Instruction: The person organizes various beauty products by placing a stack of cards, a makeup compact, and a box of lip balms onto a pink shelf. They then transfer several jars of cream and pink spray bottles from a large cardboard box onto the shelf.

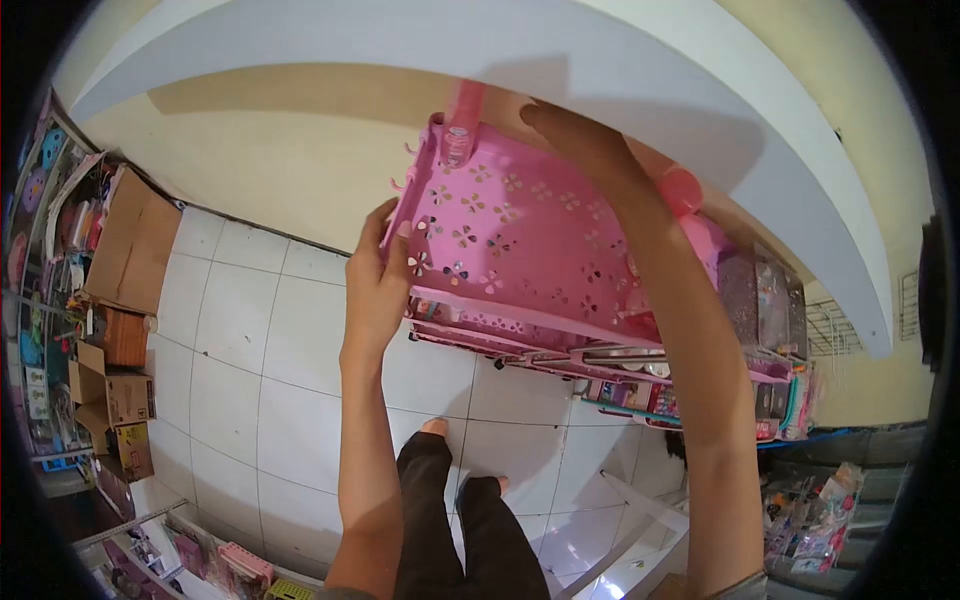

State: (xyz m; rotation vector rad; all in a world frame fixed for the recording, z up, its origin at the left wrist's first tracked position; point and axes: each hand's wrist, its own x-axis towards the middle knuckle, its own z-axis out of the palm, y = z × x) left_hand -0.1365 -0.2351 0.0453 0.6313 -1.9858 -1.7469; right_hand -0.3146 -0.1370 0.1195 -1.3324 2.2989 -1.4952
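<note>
A pink plastic rack [540, 240] with flower-shaped cutouts in its top tray stands against the wall. My left hand [382, 270] grips the tray's left edge, thumb on the inner side and fingers outside. A pink bottle [461, 130] stands at the tray's back left corner. My right arm reaches across the tray toward the wall; my right hand [548, 118] is partly hidden behind the white curved board [640, 80], so its fingers cannot be made out. A round pink item [681, 192] lies to the right of my right forearm.
Cardboard boxes [128, 240] and packed shelves [35, 300] line the left side. Clear containers [770, 300] stand right of the rack. Packaged goods [815, 520] hang at the lower right. White floor tiles [300, 390] surround my feet.
</note>
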